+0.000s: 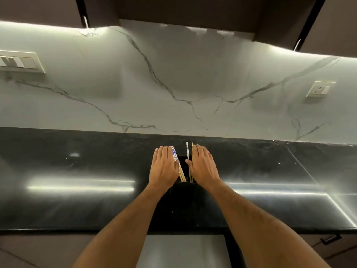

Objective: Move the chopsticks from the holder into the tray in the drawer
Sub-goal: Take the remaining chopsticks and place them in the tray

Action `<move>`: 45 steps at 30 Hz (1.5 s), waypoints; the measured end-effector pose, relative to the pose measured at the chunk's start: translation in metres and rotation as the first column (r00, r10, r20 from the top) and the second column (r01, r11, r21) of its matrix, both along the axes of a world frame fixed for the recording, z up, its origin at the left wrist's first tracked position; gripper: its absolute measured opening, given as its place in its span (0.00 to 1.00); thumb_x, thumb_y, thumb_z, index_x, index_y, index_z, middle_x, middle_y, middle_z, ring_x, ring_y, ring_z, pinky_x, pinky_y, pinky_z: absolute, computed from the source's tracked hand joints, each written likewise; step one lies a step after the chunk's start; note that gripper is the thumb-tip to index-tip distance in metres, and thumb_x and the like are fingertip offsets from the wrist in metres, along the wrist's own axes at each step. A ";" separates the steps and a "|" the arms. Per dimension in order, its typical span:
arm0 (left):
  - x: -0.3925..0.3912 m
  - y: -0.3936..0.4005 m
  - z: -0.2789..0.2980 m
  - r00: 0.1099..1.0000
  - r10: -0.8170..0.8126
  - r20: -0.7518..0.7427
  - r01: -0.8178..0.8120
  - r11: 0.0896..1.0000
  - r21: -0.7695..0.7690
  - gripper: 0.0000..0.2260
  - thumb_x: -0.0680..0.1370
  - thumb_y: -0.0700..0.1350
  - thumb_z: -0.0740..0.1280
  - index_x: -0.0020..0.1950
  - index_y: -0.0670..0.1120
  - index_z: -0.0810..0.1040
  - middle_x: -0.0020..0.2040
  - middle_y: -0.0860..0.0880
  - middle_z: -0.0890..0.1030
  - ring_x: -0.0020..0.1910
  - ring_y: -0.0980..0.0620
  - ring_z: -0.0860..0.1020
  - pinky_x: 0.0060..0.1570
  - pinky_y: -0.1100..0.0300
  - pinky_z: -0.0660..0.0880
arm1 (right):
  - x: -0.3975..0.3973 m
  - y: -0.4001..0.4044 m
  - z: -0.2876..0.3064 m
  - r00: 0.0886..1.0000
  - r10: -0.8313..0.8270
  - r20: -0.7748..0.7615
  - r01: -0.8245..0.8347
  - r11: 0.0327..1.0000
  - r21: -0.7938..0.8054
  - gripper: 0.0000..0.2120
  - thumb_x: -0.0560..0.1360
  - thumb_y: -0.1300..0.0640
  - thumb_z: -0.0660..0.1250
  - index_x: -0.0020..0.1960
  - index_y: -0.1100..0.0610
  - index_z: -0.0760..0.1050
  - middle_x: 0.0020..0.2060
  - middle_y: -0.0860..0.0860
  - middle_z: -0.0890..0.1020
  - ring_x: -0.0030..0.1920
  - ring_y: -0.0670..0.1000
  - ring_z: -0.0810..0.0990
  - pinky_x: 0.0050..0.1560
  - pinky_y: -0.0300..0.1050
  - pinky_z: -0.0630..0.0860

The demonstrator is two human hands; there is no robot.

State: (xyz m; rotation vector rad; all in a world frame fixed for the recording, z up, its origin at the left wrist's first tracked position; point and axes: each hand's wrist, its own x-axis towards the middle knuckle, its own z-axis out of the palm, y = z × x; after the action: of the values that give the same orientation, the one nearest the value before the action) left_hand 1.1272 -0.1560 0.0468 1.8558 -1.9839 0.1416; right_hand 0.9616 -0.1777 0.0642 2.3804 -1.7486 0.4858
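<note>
Both hands are over the black holder [185, 192] standing on the dark, glossy desk [77, 200]. The left hand [165, 167] has straight fingers, its thumb pinning a slanting bunch of chopsticks [176, 161] against the palm side. The right hand [203, 165], fingers also straight, pinches two upright chopsticks [189, 151] with its thumb, their lower ends in the holder.
</note>
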 end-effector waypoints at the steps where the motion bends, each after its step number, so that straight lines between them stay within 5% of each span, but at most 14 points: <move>1: 0.000 -0.007 -0.005 1.000 0.013 -0.018 -0.013 1.000 0.009 0.24 0.83 0.54 0.56 0.76 0.42 0.65 0.73 0.44 0.72 0.76 0.45 0.67 0.79 0.47 0.58 | 0.001 -0.008 -0.005 1.000 -0.004 0.027 0.003 1.000 0.019 0.29 0.81 0.44 0.63 0.74 0.62 0.65 0.69 0.57 0.74 0.70 0.57 0.72 0.70 0.54 0.72; 12: -0.006 -0.065 -0.032 0.927 0.116 -0.356 -0.099 0.993 0.065 0.10 0.82 0.49 0.59 0.57 0.47 0.75 0.54 0.50 0.78 0.55 0.51 0.76 0.70 0.50 0.70 | 0.016 -0.066 -0.033 0.878 -0.137 0.459 0.019 0.968 0.252 0.32 0.82 0.55 0.65 0.80 0.63 0.55 0.69 0.58 0.74 0.70 0.58 0.70 0.69 0.53 0.72; 16: -0.013 -0.081 -0.032 0.817 0.187 -0.545 -0.079 0.974 0.214 0.07 0.82 0.47 0.62 0.50 0.45 0.76 0.48 0.48 0.78 0.47 0.50 0.76 0.54 0.51 0.76 | 0.020 -0.080 -0.040 0.787 -0.205 0.582 0.020 0.951 0.309 0.35 0.79 0.59 0.69 0.80 0.59 0.55 0.50 0.55 0.82 0.58 0.56 0.79 0.60 0.52 0.79; 21: -0.018 -0.093 -0.031 0.616 0.280 -0.736 -0.057 0.948 0.313 0.08 0.82 0.46 0.66 0.44 0.47 0.76 0.41 0.49 0.79 0.35 0.57 0.76 0.35 0.63 0.70 | 0.020 -0.087 -0.038 0.697 -0.235 0.677 -0.017 0.939 0.343 0.29 0.77 0.64 0.72 0.75 0.61 0.67 0.36 0.46 0.81 0.48 0.47 0.81 0.63 0.44 0.74; 25: -0.018 -0.101 -0.034 0.598 0.303 -0.742 -0.049 0.938 0.343 0.10 0.81 0.46 0.69 0.45 0.41 0.84 0.32 0.53 0.77 0.30 0.60 0.74 0.26 0.70 0.66 | 0.018 -0.091 -0.039 0.726 -0.217 0.653 -0.016 0.943 0.331 0.15 0.73 0.64 0.76 0.59 0.58 0.82 0.36 0.46 0.85 0.41 0.42 0.83 0.56 0.41 0.81; 29: -0.019 -0.104 -0.035 0.628 0.275 -0.728 -0.016 0.940 0.342 0.08 0.79 0.47 0.72 0.49 0.43 0.87 0.36 0.51 0.82 0.33 0.62 0.76 0.29 0.72 0.66 | 0.020 -0.091 -0.041 0.743 -0.157 0.651 -0.065 0.951 0.304 0.10 0.71 0.63 0.78 0.52 0.56 0.86 0.42 0.49 0.87 0.43 0.43 0.85 0.52 0.45 0.84; 35: -0.025 -0.101 -0.027 0.543 0.282 -0.791 0.011 0.940 0.342 0.08 0.77 0.48 0.74 0.49 0.43 0.87 0.34 0.54 0.81 0.32 0.62 0.77 0.26 0.75 0.69 | 0.020 -0.089 -0.040 0.743 -0.131 0.657 -0.074 0.959 0.275 0.07 0.71 0.66 0.77 0.45 0.55 0.87 0.39 0.49 0.87 0.40 0.44 0.86 0.47 0.46 0.86; 45: -0.031 -0.093 -0.012 0.263 0.300 -0.917 0.033 0.947 0.319 0.07 0.74 0.46 0.77 0.50 0.44 0.88 0.40 0.50 0.88 0.44 0.53 0.87 0.50 0.55 0.83 | 0.004 -0.082 -0.020 0.645 -0.114 0.755 -0.131 0.957 0.257 0.08 0.71 0.66 0.78 0.49 0.58 0.86 0.40 0.49 0.87 0.39 0.43 0.87 0.47 0.43 0.85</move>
State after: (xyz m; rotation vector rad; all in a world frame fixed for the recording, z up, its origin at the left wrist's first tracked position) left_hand 1.0964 -0.2489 0.0352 1.5570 -0.9271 -1.0711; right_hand 0.9660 -0.2602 0.0446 2.5666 -2.2420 1.5442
